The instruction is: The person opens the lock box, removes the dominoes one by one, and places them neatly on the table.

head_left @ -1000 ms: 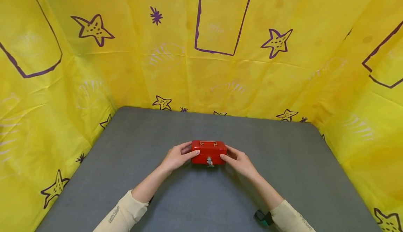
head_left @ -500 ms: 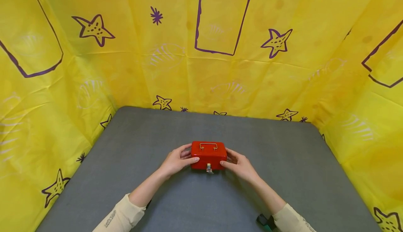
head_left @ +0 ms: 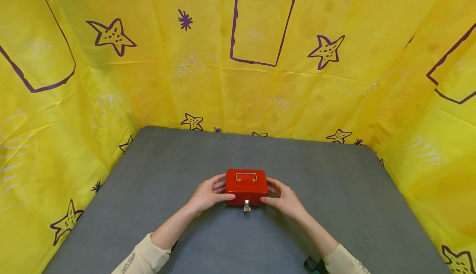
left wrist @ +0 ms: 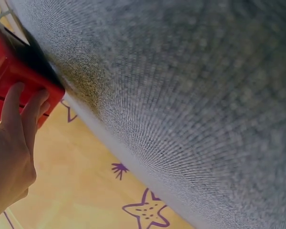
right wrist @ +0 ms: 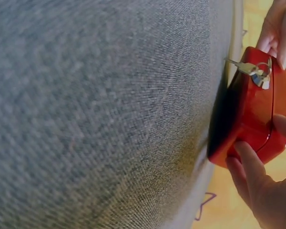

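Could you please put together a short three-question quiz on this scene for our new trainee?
1. Multiple choice: what do the left hand and the right hand hold between them?
A) a blue glass bottle
B) a glossy red rectangular metal box
C) a folded white cotton towel

2. True or false: the box's thin gold-coloured wire handle is on its top.

3. Fill in the blank: in the right wrist view, at least one silver-coloured metal ____ shows at the front of the box.

Key: 1. B; 2. True; 3. key.
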`<action>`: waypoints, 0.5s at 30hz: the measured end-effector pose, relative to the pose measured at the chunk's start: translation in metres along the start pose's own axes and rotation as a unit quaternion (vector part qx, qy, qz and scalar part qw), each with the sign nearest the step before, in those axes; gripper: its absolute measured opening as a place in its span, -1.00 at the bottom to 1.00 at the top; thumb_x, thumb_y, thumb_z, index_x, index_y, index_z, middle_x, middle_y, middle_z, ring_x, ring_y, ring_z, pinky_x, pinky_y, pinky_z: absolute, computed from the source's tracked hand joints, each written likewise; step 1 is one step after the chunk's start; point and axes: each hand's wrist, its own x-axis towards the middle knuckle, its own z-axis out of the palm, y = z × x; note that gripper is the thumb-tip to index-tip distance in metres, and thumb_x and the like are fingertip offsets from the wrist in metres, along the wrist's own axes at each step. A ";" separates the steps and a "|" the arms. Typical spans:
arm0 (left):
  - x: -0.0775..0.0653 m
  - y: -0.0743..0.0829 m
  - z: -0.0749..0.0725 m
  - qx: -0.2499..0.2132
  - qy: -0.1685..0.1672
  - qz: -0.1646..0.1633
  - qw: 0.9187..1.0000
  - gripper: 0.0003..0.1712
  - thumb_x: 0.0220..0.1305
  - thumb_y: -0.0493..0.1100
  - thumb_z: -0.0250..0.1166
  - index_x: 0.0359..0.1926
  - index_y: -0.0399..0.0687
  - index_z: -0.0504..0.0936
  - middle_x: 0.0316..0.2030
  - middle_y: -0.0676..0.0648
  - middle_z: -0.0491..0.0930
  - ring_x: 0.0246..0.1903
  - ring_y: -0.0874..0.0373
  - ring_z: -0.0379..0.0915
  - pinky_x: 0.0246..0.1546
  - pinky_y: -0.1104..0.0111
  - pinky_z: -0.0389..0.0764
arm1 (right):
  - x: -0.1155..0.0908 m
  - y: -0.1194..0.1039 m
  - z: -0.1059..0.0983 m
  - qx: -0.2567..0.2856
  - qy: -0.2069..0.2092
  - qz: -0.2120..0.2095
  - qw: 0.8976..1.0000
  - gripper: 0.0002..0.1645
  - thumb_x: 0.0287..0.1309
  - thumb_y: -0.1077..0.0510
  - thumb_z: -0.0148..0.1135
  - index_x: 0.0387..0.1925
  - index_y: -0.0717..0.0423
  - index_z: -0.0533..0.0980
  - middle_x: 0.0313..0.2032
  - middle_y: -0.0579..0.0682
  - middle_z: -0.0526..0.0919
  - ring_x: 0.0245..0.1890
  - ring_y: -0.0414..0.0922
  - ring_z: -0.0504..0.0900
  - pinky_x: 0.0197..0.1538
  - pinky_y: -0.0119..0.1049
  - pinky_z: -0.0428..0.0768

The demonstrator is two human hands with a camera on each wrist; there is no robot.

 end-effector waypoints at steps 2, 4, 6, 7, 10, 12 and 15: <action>-0.001 0.001 0.000 0.009 -0.001 0.005 1.000 -0.11 0.05 -0.26 0.50 0.36 -0.38 0.28 0.18 -0.39 0.46 0.15 -0.21 0.46 0.08 0.06 0.52 | 0.001 0.002 0.000 0.001 0.000 0.000 1.000 -0.18 0.03 0.17 0.47 0.32 0.19 0.35 0.23 0.17 0.49 0.18 0.07 0.53 0.18 0.06 0.49; -0.002 0.001 0.000 0.018 -0.004 0.008 1.000 -0.10 0.04 -0.23 0.51 0.36 -0.36 0.29 0.19 -0.37 0.46 0.15 -0.19 0.46 0.09 0.07 0.52 | 0.001 0.004 0.000 -0.001 0.000 0.000 1.000 -0.17 0.01 0.17 0.48 0.32 0.18 0.35 0.24 0.17 0.48 0.18 0.07 0.52 0.18 0.06 0.49; -0.003 0.002 0.000 0.031 -0.006 0.009 0.999 -0.09 0.03 -0.19 0.53 0.35 -0.36 0.30 0.20 -0.36 0.46 0.15 -0.17 0.46 0.09 0.08 0.51 | 0.002 0.005 -0.001 -0.007 -0.001 0.002 1.000 -0.16 0.00 0.17 0.49 0.32 0.17 0.35 0.24 0.15 0.48 0.18 0.07 0.52 0.17 0.07 0.49; -0.003 0.002 0.000 0.036 -0.007 0.010 0.999 -0.09 0.02 -0.18 0.53 0.35 -0.36 0.31 0.20 -0.35 0.45 0.15 -0.17 0.46 0.09 0.08 0.51 | 0.002 0.006 -0.001 -0.010 -0.002 0.002 1.000 -0.15 -0.01 0.16 0.49 0.32 0.16 0.35 0.24 0.15 0.48 0.18 0.07 0.52 0.17 0.07 0.50; -0.003 0.000 0.001 0.049 -0.010 0.013 0.999 -0.08 0.01 -0.17 0.54 0.34 -0.37 0.31 0.21 -0.35 0.45 0.15 -0.18 0.46 0.09 0.07 0.51 | 0.002 0.007 -0.001 -0.026 -0.003 0.003 1.000 -0.13 -0.03 0.14 0.51 0.33 0.13 0.34 0.25 0.13 0.47 0.18 0.07 0.52 0.15 0.08 0.51; -0.003 -0.001 0.001 0.056 -0.012 0.017 0.998 -0.07 0.00 -0.17 0.54 0.34 -0.37 0.31 0.21 -0.36 0.44 0.15 -0.18 0.46 0.09 0.07 0.51 | 0.001 0.007 0.000 -0.032 -0.004 0.000 0.999 -0.11 -0.05 0.15 0.51 0.33 0.13 0.34 0.25 0.12 0.46 0.18 0.08 0.52 0.14 0.09 0.52; -0.003 -0.001 0.002 0.064 -0.015 0.024 0.998 -0.07 0.00 -0.19 0.54 0.34 -0.39 0.30 0.21 -0.38 0.43 0.15 -0.20 0.45 0.09 0.06 0.51 | 0.001 0.008 0.001 -0.041 -0.004 -0.006 0.999 -0.10 -0.06 0.17 0.52 0.33 0.14 0.33 0.26 0.12 0.46 0.17 0.09 0.53 0.11 0.08 0.54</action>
